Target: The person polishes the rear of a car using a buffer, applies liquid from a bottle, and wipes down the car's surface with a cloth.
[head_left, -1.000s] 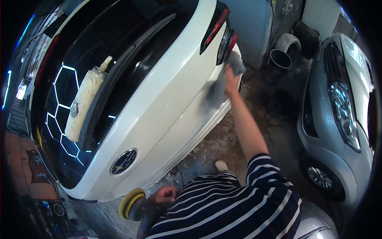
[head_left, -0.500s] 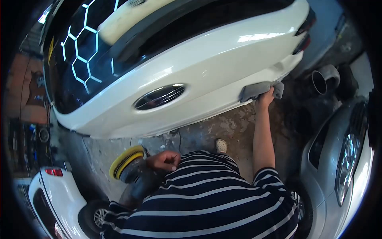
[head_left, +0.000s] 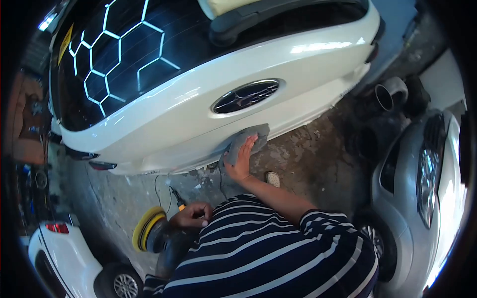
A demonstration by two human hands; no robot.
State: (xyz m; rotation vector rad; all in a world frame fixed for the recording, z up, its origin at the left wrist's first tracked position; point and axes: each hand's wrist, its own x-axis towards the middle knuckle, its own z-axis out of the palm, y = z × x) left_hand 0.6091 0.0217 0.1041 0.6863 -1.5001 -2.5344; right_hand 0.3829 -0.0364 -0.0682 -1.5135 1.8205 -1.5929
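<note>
My right hand [head_left: 242,158] presses a grey cloth [head_left: 244,136] against the lower tailgate of a white car [head_left: 164,129], just below its oval badge [head_left: 248,96]. The fingers extend over the folded cloth, with the thumb at its left edge. Close to my body, my left hand [head_left: 193,216] is closed, its fingers curled. Against that wrist sits a polisher [head_left: 158,233] with a yellow pad [head_left: 144,226] facing left. The polisher hangs clear of the floor and appears held by this hand, though the grip itself is hidden.
A silver car [head_left: 402,213] stands at right and another white car [head_left: 69,256] at lower left. Dark cords run over the stained floor [head_left: 119,193], one ending at an orange-and-black piece [head_left: 181,202]. A round open container [head_left: 383,97] lies at far right.
My right hand has swept the cloth leftward along the tailgate, from its right end to beneath the badge. My view has shifted too. The left hand and polisher stay near my body.
</note>
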